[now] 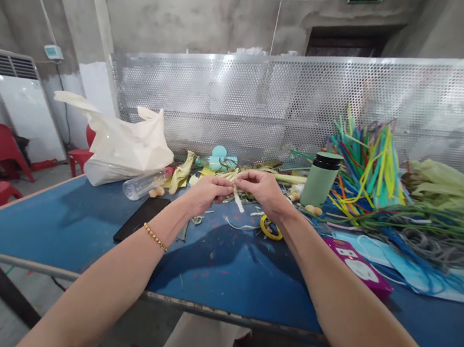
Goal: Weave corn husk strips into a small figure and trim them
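On the table (213,278), a bag (128,149) stands at the left with a bottle (144,183) just beside it, a phone (142,219) nearer the front edge, and a lidded jar (321,180) to the right.

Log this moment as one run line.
Both hands: pinching pale strip | right: green jar | left: phone, white bag

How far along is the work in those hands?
Nothing looks clearly finished. The left hand and right hand pinch a pale strip together. The multicoloured strips lie bunched by the green jar, apparently unused; how much remains, I cannot tell.
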`<action>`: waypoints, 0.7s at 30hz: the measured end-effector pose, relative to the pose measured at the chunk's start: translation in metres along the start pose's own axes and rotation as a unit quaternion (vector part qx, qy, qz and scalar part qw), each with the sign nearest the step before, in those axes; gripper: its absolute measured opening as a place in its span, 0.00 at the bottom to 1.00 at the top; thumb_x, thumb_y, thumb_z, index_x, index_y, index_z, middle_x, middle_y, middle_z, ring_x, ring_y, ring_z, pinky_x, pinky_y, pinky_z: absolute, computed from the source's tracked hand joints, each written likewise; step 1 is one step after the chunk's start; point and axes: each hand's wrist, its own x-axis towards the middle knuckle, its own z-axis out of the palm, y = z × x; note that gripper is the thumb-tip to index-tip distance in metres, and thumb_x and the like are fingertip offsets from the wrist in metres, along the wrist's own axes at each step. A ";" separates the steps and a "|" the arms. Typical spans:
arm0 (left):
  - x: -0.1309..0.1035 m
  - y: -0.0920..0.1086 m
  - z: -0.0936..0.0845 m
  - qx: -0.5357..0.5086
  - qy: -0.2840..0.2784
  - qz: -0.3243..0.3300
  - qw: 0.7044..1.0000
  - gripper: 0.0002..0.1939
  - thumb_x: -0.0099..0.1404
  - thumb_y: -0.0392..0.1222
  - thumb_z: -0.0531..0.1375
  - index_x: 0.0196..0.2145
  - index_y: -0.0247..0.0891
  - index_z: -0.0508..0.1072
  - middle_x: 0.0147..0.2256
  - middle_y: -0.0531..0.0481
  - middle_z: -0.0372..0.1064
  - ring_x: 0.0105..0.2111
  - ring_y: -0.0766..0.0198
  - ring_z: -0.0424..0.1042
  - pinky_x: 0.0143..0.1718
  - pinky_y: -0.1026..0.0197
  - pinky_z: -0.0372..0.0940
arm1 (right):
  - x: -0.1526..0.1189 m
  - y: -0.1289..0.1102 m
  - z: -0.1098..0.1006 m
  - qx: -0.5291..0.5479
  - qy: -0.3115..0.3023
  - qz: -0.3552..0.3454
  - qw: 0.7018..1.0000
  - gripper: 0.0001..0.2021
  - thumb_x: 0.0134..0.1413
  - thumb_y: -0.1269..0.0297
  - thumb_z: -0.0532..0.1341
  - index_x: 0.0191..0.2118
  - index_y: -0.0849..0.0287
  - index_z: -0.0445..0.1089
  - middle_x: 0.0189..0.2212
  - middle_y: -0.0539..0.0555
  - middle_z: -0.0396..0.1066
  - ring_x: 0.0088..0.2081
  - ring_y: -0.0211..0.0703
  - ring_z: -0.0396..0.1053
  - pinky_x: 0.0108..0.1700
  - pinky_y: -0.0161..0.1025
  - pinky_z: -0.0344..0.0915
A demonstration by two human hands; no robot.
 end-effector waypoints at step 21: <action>0.001 -0.007 0.004 -0.010 0.011 -0.014 1.000 0.11 0.46 0.41 0.71 0.22 0.31 0.74 0.20 0.53 0.61 0.20 0.74 0.53 0.24 0.63 0.45 | -0.004 0.005 0.014 0.042 0.066 0.030 0.997 0.07 0.35 0.63 0.67 0.21 0.60 0.70 0.18 0.48 0.69 0.22 0.35 0.64 0.28 0.35 0.63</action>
